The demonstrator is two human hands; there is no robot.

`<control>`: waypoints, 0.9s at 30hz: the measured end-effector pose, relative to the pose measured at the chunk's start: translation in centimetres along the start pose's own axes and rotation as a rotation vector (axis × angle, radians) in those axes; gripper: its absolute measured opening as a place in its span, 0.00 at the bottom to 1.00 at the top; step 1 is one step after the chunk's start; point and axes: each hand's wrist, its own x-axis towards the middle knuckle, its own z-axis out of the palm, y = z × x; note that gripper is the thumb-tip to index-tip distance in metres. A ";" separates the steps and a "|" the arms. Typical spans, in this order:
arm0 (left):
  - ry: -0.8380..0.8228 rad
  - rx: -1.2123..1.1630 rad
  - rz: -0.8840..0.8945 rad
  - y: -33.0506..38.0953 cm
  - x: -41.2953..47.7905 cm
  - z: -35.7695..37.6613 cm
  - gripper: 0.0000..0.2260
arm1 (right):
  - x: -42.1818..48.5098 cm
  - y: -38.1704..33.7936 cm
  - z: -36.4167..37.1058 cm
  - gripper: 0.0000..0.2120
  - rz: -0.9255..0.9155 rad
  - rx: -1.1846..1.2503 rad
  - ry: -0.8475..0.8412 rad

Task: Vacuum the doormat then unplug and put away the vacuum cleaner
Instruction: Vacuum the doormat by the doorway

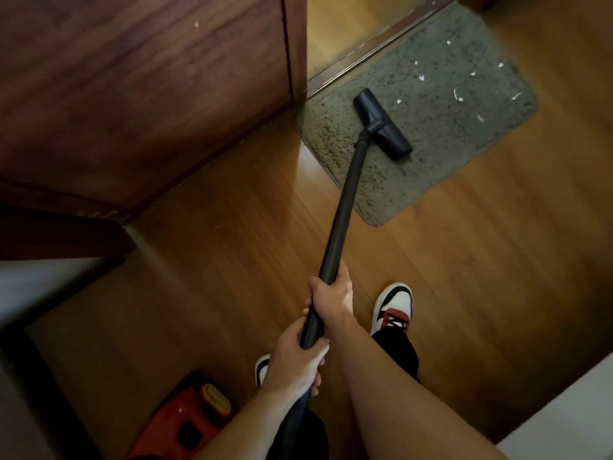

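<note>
Both hands (318, 327) gripping wand (345, 200), nozzle (383, 124) on littered doormat (441, 127), wood floor (481, 260)

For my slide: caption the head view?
Both hands push the vacuum wand, nozzle on the doormat.

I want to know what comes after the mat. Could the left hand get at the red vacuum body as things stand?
Probably not right now: the left hand is wrapped around the black tube. The red vacuum body sits unobstructed on the floor beside the left foot, so letting go and bending down should do.
</note>
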 end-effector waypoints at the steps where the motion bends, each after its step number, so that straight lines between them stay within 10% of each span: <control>1: 0.004 0.005 -0.002 0.8 0.3 0.7 0.01 | 0.6 -0.7 -0.6 0.31 0.002 -0.007 -0.006; 27: 0.030 -0.131 0.031 16.8 6.4 15.8 0.07 | 12.5 -14.9 -13.8 0.23 -0.029 -0.074 -0.060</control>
